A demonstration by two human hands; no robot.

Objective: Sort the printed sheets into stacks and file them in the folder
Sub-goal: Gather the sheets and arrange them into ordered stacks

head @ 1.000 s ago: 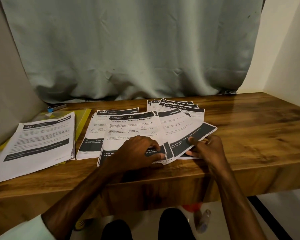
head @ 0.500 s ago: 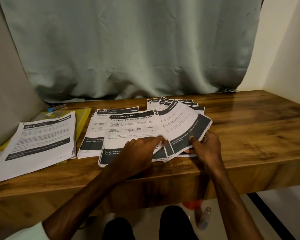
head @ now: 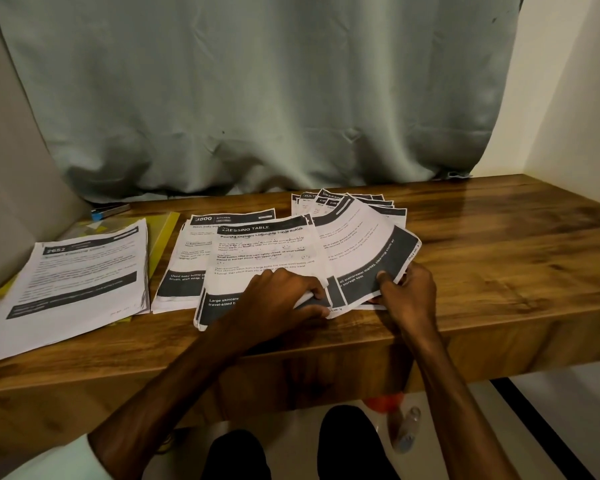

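The grey curtain (head: 257, 98) is hanging behind everything, and the wooden tabletop (head: 499, 237) is carrying all the paper. Three sorted stacks are lying side by side. The 2652 stack (head: 84, 268) is sitting far left on top of the yellow folder (head: 163, 233), whose edge is showing along the stack's right side. The kitchen stack (head: 184, 258) is lying just beside it, and the dressing-table stack (head: 257, 251) is overlapping the kitchen stack's right edge. Behind and to the right, the unsorted fan (head: 371, 202) is spreading toward the curtain.

Your right grip (head: 409, 292) is clamped on the near corner of the lifted sheet (head: 368, 251), with the thumb (head: 383, 275) on the printed face and the fingers beneath. The sheet is bowing up off the fan. Your left grip (head: 281, 296) is curling round the near right corner of the dressing-table stack and pinching its top pages.

You seem to be placing this sheet on its stack. Its heading is curving away from you, so be reading it before you are committing. Be raising the sheet fully clear of the fan, so it is not dragging its neighbours along. Be holding the receiving stack steady with your left grip while the sheet is sliding in. Then be squaring the corners, since thin pages are skewing easily and these stacks are lying near the tabletop's front edge.
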